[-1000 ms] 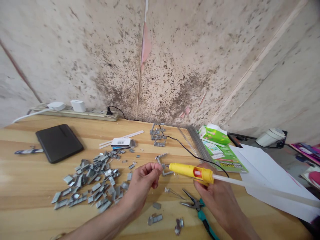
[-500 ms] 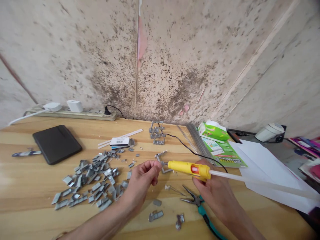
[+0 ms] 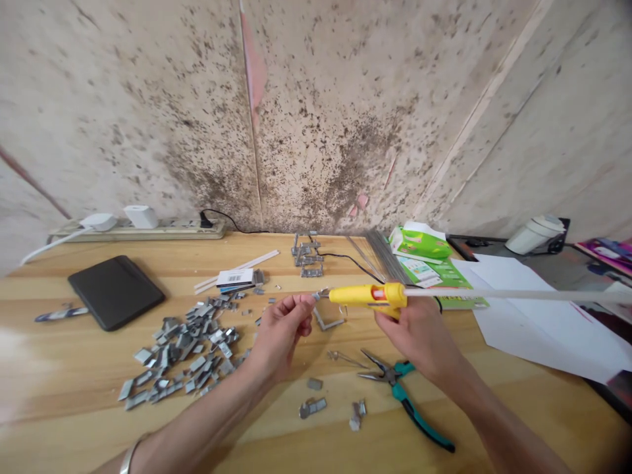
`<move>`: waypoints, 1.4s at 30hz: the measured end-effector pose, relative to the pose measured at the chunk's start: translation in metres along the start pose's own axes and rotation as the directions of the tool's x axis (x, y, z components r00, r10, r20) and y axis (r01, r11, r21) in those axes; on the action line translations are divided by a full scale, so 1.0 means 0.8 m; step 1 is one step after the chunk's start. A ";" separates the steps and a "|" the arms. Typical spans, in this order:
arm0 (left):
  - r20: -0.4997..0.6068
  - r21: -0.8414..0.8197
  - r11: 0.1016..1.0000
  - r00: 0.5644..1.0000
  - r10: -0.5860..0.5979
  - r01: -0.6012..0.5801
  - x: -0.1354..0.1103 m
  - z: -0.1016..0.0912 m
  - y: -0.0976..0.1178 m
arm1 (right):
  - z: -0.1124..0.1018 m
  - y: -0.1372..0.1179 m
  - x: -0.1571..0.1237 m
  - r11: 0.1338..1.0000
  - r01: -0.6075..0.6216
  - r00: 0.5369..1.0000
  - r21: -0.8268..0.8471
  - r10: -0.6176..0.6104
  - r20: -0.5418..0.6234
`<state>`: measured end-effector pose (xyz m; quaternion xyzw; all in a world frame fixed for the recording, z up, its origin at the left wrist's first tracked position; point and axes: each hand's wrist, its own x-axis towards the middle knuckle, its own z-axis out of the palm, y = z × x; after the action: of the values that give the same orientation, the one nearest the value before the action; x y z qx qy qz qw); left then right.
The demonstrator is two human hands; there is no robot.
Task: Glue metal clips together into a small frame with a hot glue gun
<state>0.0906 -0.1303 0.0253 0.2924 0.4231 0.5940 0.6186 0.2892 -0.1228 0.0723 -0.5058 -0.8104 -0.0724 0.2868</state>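
Currently | left hand: pinched on metal piece | right hand: wrapped round glue gun (a yellow one)

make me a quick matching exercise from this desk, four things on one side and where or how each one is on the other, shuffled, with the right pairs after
1. yellow plastic glue gun
2. teal-handled metal pliers
3. flat black rectangular slab
4. bright green soft packet

A. just right of a bundle of thin grey rods
B. gripped by the right hand
C. nearer the camera than the long pale power strip
D. lying with its jaws open

Pairs: 1-B, 2-D, 3-C, 4-A
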 end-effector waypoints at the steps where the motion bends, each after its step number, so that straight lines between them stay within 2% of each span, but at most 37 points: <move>1: 0.001 -0.005 1.000 1.000 0.011 -0.011 0.004 0.000 0.002 | -0.002 0.000 0.005 1.000 0.009 1.000 -0.012 -0.009 -0.011; 5: 0.000 -0.015 0.999 0.999 0.051 -0.051 0.021 0.003 0.013 | -0.010 -0.004 0.022 0.999 -0.011 0.998 -0.036 0.009 -0.060; 9: -0.005 -0.051 0.996 0.998 0.067 -0.067 0.034 0.010 0.017 | -0.006 -0.002 0.027 0.998 -0.036 0.993 -0.056 0.029 -0.115; 16: 0.034 -0.055 0.998 0.998 0.045 -0.043 0.031 0.018 0.007 | 0.007 0.010 0.019 0.997 -0.064 0.996 -0.037 0.062 -0.065; 29: 0.041 0.014 0.999 0.998 0.049 -0.050 0.022 0.011 0.002 | 0.000 -0.001 0.017 0.988 -0.143 0.989 0.050 0.140 0.055; 33: 0.035 0.031 0.998 0.998 0.051 -0.052 0.022 0.011 0.001 | 0.000 -0.002 0.016 0.989 -0.136 0.989 0.052 0.133 0.060; 42: 0.016 0.023 0.999 0.999 0.046 -0.046 0.018 0.014 0.001 | 0.002 0.001 0.012 0.999 -0.048 0.999 -0.015 0.047 -0.017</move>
<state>0.0992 -0.1146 0.0284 0.3137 0.4184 0.6008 0.6046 0.2859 -0.1143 0.0758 -0.5264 -0.7951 -0.0760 0.2915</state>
